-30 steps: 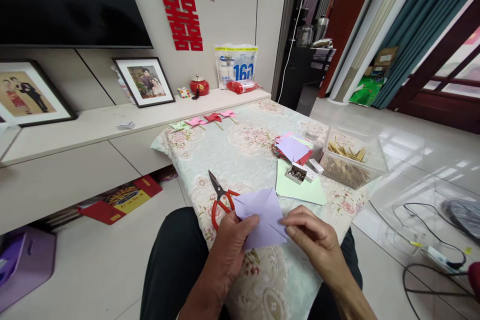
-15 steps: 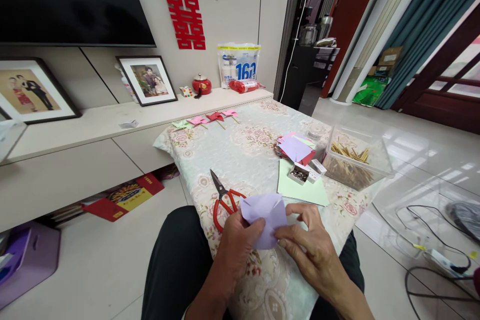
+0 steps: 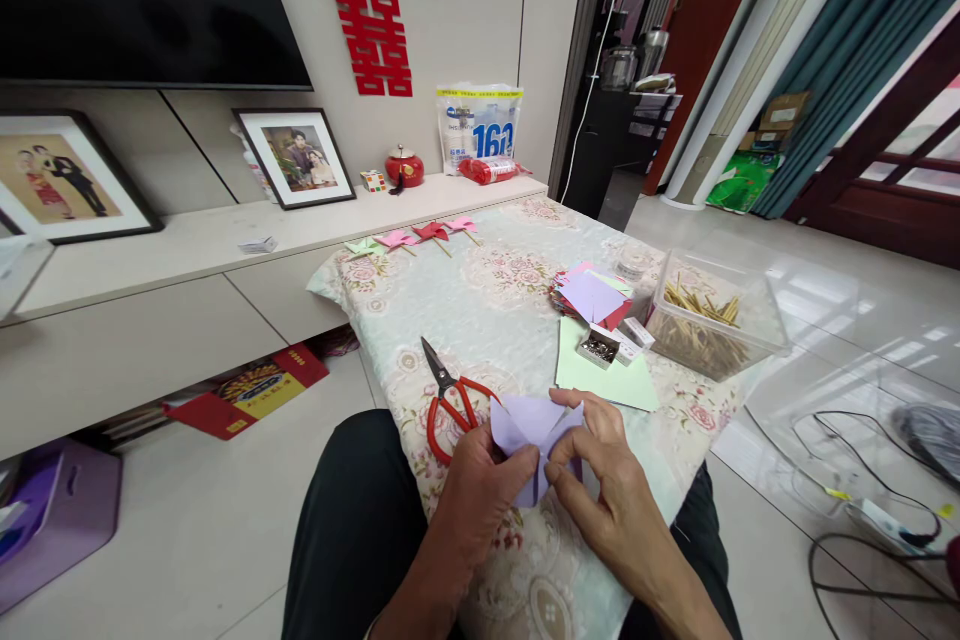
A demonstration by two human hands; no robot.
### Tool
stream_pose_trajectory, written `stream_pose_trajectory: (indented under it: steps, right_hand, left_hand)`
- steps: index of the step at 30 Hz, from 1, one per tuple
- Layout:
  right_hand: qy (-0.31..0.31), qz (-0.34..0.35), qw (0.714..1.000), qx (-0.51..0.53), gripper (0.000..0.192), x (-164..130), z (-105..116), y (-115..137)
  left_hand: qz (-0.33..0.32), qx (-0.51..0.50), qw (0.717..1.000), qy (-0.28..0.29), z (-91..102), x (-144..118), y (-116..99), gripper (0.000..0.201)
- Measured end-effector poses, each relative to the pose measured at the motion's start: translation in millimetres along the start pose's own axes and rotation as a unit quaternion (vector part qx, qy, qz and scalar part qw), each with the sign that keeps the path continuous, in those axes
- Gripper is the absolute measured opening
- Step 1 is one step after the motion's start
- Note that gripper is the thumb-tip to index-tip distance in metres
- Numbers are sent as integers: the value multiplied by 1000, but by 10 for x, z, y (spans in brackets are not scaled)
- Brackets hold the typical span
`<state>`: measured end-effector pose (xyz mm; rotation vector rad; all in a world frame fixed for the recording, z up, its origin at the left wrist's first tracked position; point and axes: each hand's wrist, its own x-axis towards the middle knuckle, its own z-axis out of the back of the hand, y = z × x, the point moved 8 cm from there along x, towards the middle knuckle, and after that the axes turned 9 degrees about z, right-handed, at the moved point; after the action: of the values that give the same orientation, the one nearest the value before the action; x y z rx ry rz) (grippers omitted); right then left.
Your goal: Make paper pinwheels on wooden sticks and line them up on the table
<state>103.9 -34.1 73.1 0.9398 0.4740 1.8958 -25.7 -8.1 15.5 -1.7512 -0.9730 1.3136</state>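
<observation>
Since a second before, both hands, the left [image 3: 480, 485] and the right [image 3: 600, 480], had pinched the lilac paper [image 3: 534, 425] smaller above the table's [image 3: 495, 310] near edge, flaps gathered at the middle, beside the scissors [image 3: 448, 398].

A lilac paper square [image 3: 534, 425] is showing pale between the hands. Red-handled scissors [image 3: 448, 401] are lying on the mint tablecloth [image 3: 487, 310], which is carrying pink rose medallions (faded cream around them). A light green sheet [image 3: 604, 385] is sitting near the table's right edge.
</observation>
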Motion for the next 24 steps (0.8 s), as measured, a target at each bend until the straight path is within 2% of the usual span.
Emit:
stream_pose_trajectory:
  steps: [10,19,24]
  right_hand:
    - [-22,-48,998,36,15,-17,-35,-95]
    - [-28,-34,999,21,15,4,-25,-77]
    - [-29,-30,999,20,15,7,-29,-85]
  left_hand:
    - [32,-58,998,3,-63,-60,-50,22]
    - [26,-40,999,19,-48,-13,0,22]
    - [42,-49,998,21,-48,-23,20,28]
